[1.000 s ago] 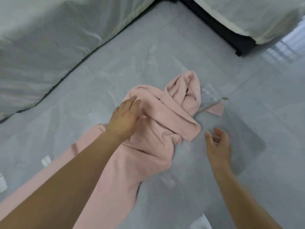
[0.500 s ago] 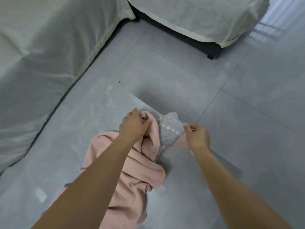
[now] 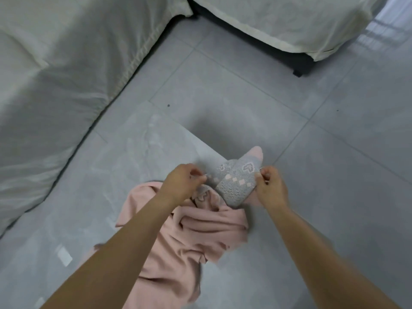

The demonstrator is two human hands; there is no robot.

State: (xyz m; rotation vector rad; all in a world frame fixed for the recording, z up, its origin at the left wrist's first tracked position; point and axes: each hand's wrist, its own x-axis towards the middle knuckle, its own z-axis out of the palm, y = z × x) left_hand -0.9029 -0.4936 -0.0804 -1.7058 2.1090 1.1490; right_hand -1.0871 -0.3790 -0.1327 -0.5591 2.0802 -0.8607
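Note:
A grey sock [image 3: 238, 181] with pink squares, heart marks and a pink toe is stretched between my two hands above the floor. My left hand [image 3: 182, 182] pinches its left edge. My right hand [image 3: 270, 189] pinches its right edge. Under and behind them a crumpled pink garment [image 3: 194, 230] lies on a clear plastic sheet [image 3: 156, 148] spread over the grey tiled floor. A second patch of grey patterned fabric [image 3: 201, 195] shows just under my left hand; I cannot tell whether it is another sock.
A sofa under a pale cover [image 3: 55, 74] fills the left side. Another covered seat with a dark base [image 3: 301, 63] stands at the top right. Grey floor tiles [image 3: 334, 152] stretch to the right.
The view has swung forward. My right hand took hold of the grey sock, my left hand left the pink garment for the sock's other edge, and the sock is now pulled wider between them.

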